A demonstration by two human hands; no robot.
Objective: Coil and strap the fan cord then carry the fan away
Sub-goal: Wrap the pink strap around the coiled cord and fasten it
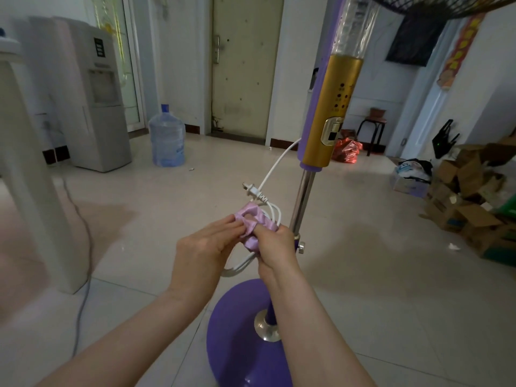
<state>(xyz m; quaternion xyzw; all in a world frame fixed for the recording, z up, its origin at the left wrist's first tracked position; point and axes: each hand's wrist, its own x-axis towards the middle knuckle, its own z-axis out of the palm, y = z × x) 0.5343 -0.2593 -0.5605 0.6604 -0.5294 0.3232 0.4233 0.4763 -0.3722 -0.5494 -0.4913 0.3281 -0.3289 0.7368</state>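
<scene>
A purple standing fan (pixel 331 113) with a gold control panel rises on a metal pole from its round purple base (pixel 240 331). Its white cord (pixel 275 166) runs from the column down to a coiled bundle (pixel 272 213) held in front of the pole, the plug (pixel 252 189) sticking out at the top. A pink strap (pixel 251 219) wraps around the bundle. My left hand (pixel 203 250) pinches the strap from the left. My right hand (pixel 275 244) grips the strap and the coil from the right. Loops of cord hang below the hands.
A water dispenser (pixel 95 101) and a water bottle (pixel 167 138) stand at the left by the door. A white table leg (pixel 36 185) with a grey cable (pixel 83 275) is near left. Cardboard boxes (pixel 472 208), a stool (pixel 372 129) and a red bag (pixel 347 149) crowd the right.
</scene>
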